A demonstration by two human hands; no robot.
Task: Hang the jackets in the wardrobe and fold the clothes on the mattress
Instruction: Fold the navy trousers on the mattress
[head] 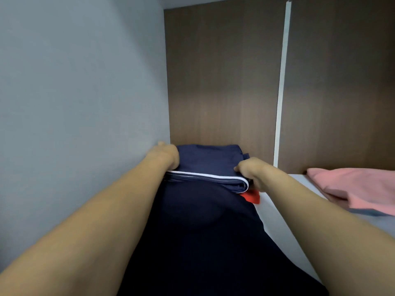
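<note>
A folded navy garment (210, 160) with a white stripe along its near edge lies on top of a dark navy pile (203, 231) in the corner by the wall. My left hand (165, 155) grips its left end and my right hand (249, 170) grips its right end, fingers curled under the fabric. A red piece of cloth (252, 197) pokes out beneath the right end. The fingertips of both hands are hidden by the cloth.
A grey wall (81, 92) stands close on the left. Brown wooden panels (224, 82) with a white vertical strip (282, 92) close off the back. A folded pink garment (359, 189) lies on the pale mattress surface (284, 238) at the right.
</note>
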